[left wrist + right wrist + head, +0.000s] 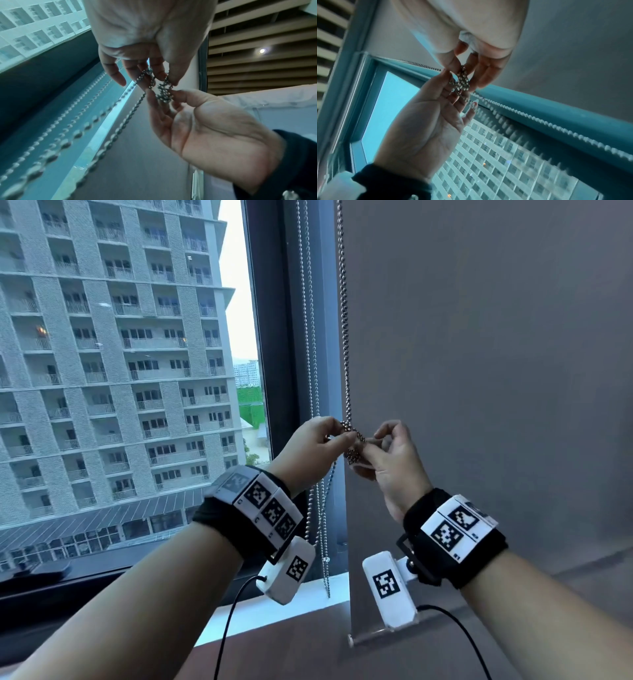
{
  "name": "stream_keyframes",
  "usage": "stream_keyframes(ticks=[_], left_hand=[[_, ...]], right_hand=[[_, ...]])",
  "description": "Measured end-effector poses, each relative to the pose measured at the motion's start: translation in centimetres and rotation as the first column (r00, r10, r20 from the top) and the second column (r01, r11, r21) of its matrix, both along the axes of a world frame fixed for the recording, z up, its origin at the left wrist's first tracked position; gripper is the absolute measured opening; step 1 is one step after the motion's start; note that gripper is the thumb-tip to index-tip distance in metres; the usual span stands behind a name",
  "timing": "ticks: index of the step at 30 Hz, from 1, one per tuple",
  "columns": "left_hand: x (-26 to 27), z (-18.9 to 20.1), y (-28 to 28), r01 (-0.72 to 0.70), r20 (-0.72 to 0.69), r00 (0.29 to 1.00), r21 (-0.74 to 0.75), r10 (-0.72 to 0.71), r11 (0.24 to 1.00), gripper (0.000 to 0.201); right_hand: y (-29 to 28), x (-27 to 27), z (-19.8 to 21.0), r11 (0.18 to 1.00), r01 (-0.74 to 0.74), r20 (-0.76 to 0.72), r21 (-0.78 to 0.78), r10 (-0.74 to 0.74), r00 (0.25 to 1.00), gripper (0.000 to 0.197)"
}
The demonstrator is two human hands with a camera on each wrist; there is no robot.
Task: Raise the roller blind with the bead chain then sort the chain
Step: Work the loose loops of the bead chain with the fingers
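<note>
Both hands raised at the edge of the grey roller blind (479, 354), pinching a bunched knot of bead chain (352, 441) between left hand (310, 448) and right hand (390, 460). Taut strand rising out of frame; two more strands (310, 337) hanging against the dark window frame (274, 337). Knot partly hidden by fingers.
</note>
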State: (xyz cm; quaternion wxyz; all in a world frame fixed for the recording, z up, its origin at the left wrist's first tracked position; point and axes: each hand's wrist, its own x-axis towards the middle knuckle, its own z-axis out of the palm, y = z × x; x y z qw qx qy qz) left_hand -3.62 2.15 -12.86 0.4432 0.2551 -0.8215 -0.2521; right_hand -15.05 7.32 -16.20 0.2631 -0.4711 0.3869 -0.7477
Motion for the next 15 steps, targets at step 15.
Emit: stream_keyframes(ticks=[15], left_hand=[[0.12, -0.49, 0.34, 0.144, 0.004, 0.989, 0.242, -0.15, 0.96, 0.022]], right_hand=[[-0.77, -0.02, -0.52, 0.904, 0.406, -0.516, -0.136, -0.415, 0.749, 0.021]])
